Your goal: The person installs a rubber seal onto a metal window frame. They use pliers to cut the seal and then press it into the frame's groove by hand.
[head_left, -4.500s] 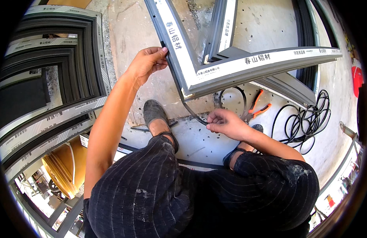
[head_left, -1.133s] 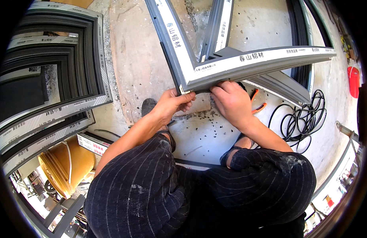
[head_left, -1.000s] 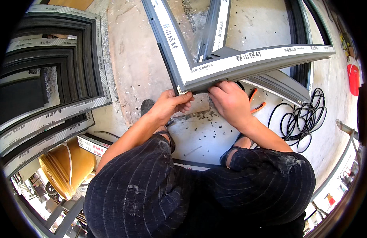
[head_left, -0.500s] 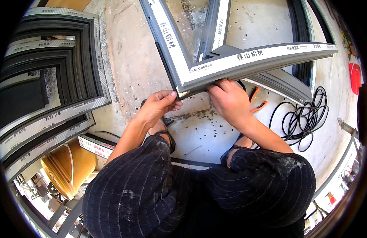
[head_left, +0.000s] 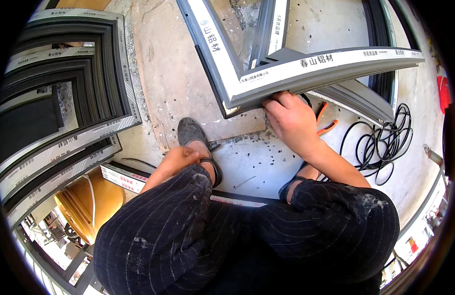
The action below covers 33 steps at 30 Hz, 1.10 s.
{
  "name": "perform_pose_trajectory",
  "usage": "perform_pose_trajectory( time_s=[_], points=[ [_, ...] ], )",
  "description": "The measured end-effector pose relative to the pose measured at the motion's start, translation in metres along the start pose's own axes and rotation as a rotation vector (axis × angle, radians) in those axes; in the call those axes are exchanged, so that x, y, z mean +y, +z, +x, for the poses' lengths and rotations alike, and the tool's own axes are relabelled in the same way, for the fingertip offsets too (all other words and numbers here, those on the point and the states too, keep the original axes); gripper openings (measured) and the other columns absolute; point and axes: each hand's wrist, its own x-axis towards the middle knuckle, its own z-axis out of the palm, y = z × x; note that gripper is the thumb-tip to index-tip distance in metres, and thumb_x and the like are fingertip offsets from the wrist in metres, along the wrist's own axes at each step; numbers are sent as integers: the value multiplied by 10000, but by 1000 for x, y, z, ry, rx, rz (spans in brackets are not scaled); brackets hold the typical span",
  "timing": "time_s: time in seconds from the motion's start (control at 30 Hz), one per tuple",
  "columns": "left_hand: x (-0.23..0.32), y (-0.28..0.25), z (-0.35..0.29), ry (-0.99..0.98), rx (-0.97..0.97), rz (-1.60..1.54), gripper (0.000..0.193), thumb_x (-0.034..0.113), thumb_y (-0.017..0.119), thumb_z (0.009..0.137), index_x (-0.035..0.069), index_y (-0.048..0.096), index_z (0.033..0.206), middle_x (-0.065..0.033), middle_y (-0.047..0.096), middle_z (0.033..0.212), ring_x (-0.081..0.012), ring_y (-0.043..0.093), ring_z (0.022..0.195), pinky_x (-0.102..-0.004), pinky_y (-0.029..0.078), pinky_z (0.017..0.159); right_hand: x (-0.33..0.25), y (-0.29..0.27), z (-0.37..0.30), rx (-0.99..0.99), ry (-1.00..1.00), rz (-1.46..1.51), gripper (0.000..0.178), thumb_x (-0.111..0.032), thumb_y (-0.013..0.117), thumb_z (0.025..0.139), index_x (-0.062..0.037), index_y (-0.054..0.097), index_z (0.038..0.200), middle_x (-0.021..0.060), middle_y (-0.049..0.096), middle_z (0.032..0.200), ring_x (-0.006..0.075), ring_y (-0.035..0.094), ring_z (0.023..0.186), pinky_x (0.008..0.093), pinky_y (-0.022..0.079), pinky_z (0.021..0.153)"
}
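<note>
A grey aluminium frame [head_left: 281,74] with white printed protective film is tilted in front of me, its near corner toward my legs. My right hand [head_left: 292,122] is closed at the underside of its near edge, the fingertips partly hidden there. My left hand [head_left: 179,160] is away from the frame, low beside my left knee and above my shoe. Its fingers are curled in, and whatever they may hold is hidden. Orange-handled pliers [head_left: 328,127] lie on the floor just right of my right hand.
Several filmed dark frames [head_left: 123,83] are stacked at the left. A yellow bucket [head_left: 89,201] stands below them. A coiled black cable [head_left: 380,145] lies at the right. Small dark scraps litter the floor around my shoes [head_left: 192,132]. A filmed profile [head_left: 242,200] lies near my knees.
My left hand has left the frame's corner and dropped down and left toward my knee. My right hand stays at the near edge; the view has shifted slightly.
</note>
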Motion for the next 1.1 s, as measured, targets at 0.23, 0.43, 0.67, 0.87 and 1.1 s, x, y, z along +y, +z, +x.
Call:
perform_pose_trajectory(
  time_s=[0.23, 0.43, 0.67, 0.87, 1.1],
  points=[
    [-13, 13, -33, -67, -33, -308, 226, 40, 643, 892, 5, 663, 1115, -96, 703, 1001, -146, 660, 907, -274, 519, 804, -2, -1, -1, 1, 11, -7, 176, -97, 640, 763, -111, 650, 939, 61, 616, 969, 282, 618, 855, 395, 536, 690],
    [-26, 13, -31, -52, -152, -435, 398, -3, 661, 865, -8, 560, 1251, -101, 628, 1209, -154, 608, 1088, -283, 486, 959, -3, -3, -3, -44, 34, 24, 169, -88, 678, 781, -78, 661, 949, 82, 613, 962, 297, 614, 868, 396, 518, 724],
    [-11, 9, -42, -4, -177, -429, 422, -4, 654, 859, -18, 554, 1270, -92, 629, 1193, -162, 609, 1081, -287, 477, 979, -3, -3, -3, -8, 12, 9, 142, -88, 641, 755, -95, 625, 895, 77, 583, 937, 292, 603, 850, 408, 528, 691],
    [-13, 9, -37, -31, -213, -492, 283, 1, 641, 862, -2, 565, 1135, -45, 617, 1058, -106, 595, 965, -237, 482, 860, -4, -8, -3, -104, 47, 16, 180, -104, 682, 813, -65, 658, 988, 102, 621, 998, 320, 616, 900, 408, 514, 752],
    [-37, 13, -33, -50, -233, -567, 378, 56, 634, 897, 29, 523, 1257, -63, 606, 1121, -123, 604, 1021, -237, 486, 886, -4, -3, -3, -2, 3, 4, 124, -81, 632, 752, -86, 615, 875, 85, 568, 909, 292, 603, 831, 403, 525, 684]
  ],
)
